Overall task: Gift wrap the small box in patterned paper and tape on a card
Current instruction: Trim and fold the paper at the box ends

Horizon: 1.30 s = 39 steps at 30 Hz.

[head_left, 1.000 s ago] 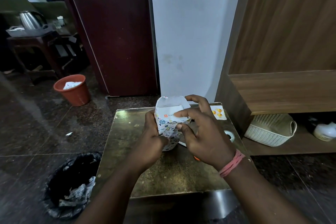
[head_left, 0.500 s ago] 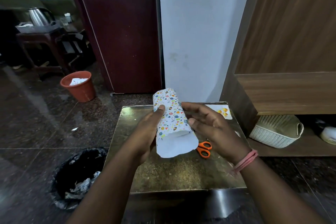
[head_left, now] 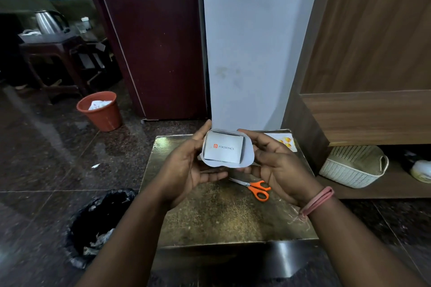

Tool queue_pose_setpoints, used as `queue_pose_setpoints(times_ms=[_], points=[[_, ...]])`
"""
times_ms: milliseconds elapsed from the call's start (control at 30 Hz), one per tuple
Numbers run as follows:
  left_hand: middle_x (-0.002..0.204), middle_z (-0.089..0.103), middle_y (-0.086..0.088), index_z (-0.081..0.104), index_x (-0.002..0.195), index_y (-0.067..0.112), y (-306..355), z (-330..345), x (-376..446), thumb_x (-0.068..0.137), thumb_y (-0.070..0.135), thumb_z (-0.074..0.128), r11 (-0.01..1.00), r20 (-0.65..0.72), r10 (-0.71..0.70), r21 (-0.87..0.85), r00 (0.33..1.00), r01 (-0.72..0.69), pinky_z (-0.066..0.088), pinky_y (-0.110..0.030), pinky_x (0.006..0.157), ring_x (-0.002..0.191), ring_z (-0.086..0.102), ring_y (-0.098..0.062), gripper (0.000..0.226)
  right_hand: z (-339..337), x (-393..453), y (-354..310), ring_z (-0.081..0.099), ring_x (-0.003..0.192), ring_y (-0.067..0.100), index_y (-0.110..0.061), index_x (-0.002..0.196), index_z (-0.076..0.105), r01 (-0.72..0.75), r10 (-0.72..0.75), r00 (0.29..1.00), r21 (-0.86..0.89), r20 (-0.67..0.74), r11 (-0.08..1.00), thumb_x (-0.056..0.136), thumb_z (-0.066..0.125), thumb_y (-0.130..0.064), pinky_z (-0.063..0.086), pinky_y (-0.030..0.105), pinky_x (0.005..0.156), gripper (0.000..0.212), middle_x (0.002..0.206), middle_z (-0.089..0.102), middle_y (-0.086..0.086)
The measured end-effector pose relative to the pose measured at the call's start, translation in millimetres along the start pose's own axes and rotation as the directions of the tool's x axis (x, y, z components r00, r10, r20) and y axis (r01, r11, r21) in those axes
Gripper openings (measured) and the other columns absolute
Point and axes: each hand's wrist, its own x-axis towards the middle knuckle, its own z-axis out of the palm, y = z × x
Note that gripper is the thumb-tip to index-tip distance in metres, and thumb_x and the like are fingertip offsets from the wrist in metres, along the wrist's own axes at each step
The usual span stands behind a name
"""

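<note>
- White paper sleeve (head_left: pixel 247 157) rings small box (head_left: pixel 223 149), open end facing camera.
- Left hand (head_left: pixel 186 170), right hand (head_left: pixel 277 168) cup sleeve's sides, fingers curled round it, above table (head_left: pixel 210 216).

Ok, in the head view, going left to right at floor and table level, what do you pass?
Black-lined bin → orange bucket → left hand → box → right hand → white basket.
</note>
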Motion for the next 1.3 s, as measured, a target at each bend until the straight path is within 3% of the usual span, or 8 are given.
queue_pose_setpoints(times_ms=[67, 167, 400, 667, 800, 1033, 1233, 1300], points=[[0.142, 0.064, -0.003, 0.044, 0.152, 0.039, -1, -3, -1, 0.102, 0.024, 0.041, 1.0, 0.06, 0.006, -0.021, 0.998, -0.005, 0.055, -0.056, 0.099, 0.128, 0.061, -0.039, 0.052, -3, 1, 1, 0.063, 0.123, 0.034, -0.011, 0.14, 0.056, 0.015, -0.015, 1.0, 0.001, -0.014, 1.0, 0.101, 0.049, 0.0, 0.056, 0.052, 0.094, 0.041, 0.137, 0.063, 0.012], [0.146, 0.06, -0.001, 0.044, 0.152, 0.039, -4, -5, -1, 0.097, 0.02, 0.052, 0.999, 0.1, 0.029, 0.012, 0.995, -0.03, 0.057, -0.054, 0.095, 0.13, 0.059, -0.039, 0.058, -5, 2, 3, 0.058, 0.128, 0.039, -0.014, 0.14, 0.057, 0.031, -0.032, 0.999, -0.019, -0.033, 0.999, 0.094, 0.059, -0.01, 0.045, 0.064, 0.104, 0.046, 0.137, 0.064, 0.01], [0.14, 0.065, 0.001, 0.055, 0.143, 0.043, -4, -4, 0, 0.104, 0.017, 0.054, 0.986, 0.005, 0.063, 0.152, 0.998, -0.063, 0.057, -0.055, 0.096, 0.119, 0.068, -0.032, 0.047, -6, 3, 4, 0.061, 0.126, 0.034, -0.018, 0.136, 0.061, 0.075, -0.078, 0.996, -0.08, -0.041, 0.994, 0.1, 0.057, -0.006, 0.055, 0.049, 0.092, 0.039, 0.138, 0.062, 0.008], [0.126, 0.074, -0.001, 0.057, 0.143, 0.029, -5, 2, -3, 0.101, 0.009, 0.061, 0.972, -0.007, 0.109, 0.21, 0.994, -0.105, 0.062, -0.04, 0.09, 0.117, 0.07, -0.028, 0.047, -1, 2, 4, 0.066, 0.119, 0.03, -0.018, 0.132, 0.064, 0.113, -0.131, 0.987, -0.177, -0.091, 0.978, 0.088, 0.07, -0.011, 0.051, 0.062, 0.099, 0.045, 0.127, 0.07, 0.006], [0.122, 0.075, -0.003, 0.06, 0.139, 0.027, -4, 5, -2, 0.1, 0.009, 0.063, 0.969, -0.007, 0.117, 0.222, 0.993, -0.113, 0.062, -0.041, 0.088, 0.109, 0.072, -0.025, 0.044, -1, 1, 4, 0.066, 0.116, 0.036, -0.02, 0.125, 0.068, 0.139, -0.159, 0.983, -0.188, -0.094, 0.972, 0.088, 0.071, -0.011, 0.049, 0.068, 0.097, 0.038, 0.125, 0.071, 0.008], [0.122, 0.074, -0.009, 0.063, 0.133, 0.02, -6, 5, -1, 0.094, 0.002, 0.07, 0.972, -0.037, 0.135, 0.198, 0.99, -0.125, 0.063, -0.042, 0.076, 0.106, 0.074, -0.028, 0.044, 2, 0, 2, 0.066, 0.118, 0.032, -0.015, 0.126, 0.066, 0.157, -0.167, 0.985, -0.168, -0.049, 0.973, 0.085, 0.074, -0.013, 0.053, 0.054, 0.099, 0.041, 0.127, 0.069, 0.011], [0.123, 0.074, -0.006, 0.067, 0.129, 0.025, -12, 4, 2, 0.09, 0.006, 0.076, 0.952, -0.063, 0.148, 0.28, 0.987, -0.125, 0.052, -0.069, 0.089, 0.107, 0.073, -0.037, 0.044, 4, 1, 3, 0.072, 0.104, 0.033, -0.012, 0.119, 0.066, 0.153, -0.176, 0.981, -0.241, -0.077, 0.958, 0.087, 0.073, 0.001, 0.06, 0.035, 0.073, 0.035, 0.117, 0.073, 0.009], [0.121, 0.075, -0.003, 0.066, 0.128, 0.027, -12, 6, 2, 0.091, 0.006, 0.075, 0.943, -0.063, 0.154, 0.308, 0.986, -0.127, 0.058, -0.061, 0.083, 0.105, 0.074, -0.035, 0.044, 5, 2, 3, 0.072, 0.101, 0.034, -0.011, 0.117, 0.066, 0.152, -0.182, 0.979, -0.27, -0.091, 0.951, 0.086, 0.074, 0.001, 0.062, 0.037, 0.071, 0.035, 0.114, 0.074, 0.01]])
